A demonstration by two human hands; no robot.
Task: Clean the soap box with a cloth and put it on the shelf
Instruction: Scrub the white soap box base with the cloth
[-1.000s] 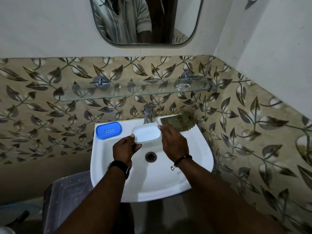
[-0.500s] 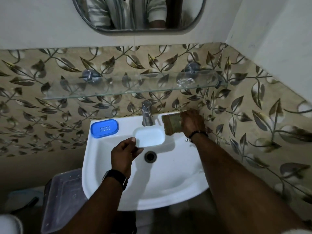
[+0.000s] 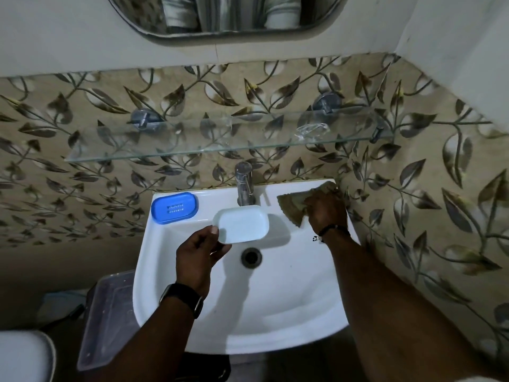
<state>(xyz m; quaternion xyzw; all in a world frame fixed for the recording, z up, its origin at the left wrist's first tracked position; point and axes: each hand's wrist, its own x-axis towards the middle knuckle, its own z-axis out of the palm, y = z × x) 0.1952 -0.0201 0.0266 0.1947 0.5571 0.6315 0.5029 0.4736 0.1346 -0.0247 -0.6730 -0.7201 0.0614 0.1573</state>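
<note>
The white ceramic wash basin [image 3: 275, 312] is the landmark here, fixed against a leaf-patterned tile wall [image 3: 82, 150]. Over the basin's bowl, just in front of the chrome tap [image 3: 244, 186] and above and a little behind the drain hole [image 3: 251, 257], the left hand [image 3: 199, 256] holds up the pale white plastic soap box tray [image 3: 242, 224]: a shallow rounded rectangle with a raised rim, its hollow side facing up and plain inside (no holes or soap can be made out in it). The thumb lies on the tray's near-left corner with the fingers curled beneath, so the hand is closed on that corner alone and the rest of the tray hangs free over the bowl, throwing a shadow on the basin to its right. A black wristwatch [image 3: 184, 296] sits on that wrist. On the basin's back-left ledge, left of the tap, rests the blue plastic soap box insert [image 3: 174, 207], a rounded rectangle with rows of small slots in its middle. On the basin's back-right ledge, right of the tap and near the corner of the walls, the right hand [image 3: 326, 213] is pressed down with its fingers bunched on a crumpled olive-brown cloth [image 3: 292, 207], which spreads out to the left of the knuckles; a black beaded bracelet [image 3: 332, 230] circles the wrist. Above the basin and tap, a clear glass shelf [image 3: 192, 148] juts from the tiles.
</note>
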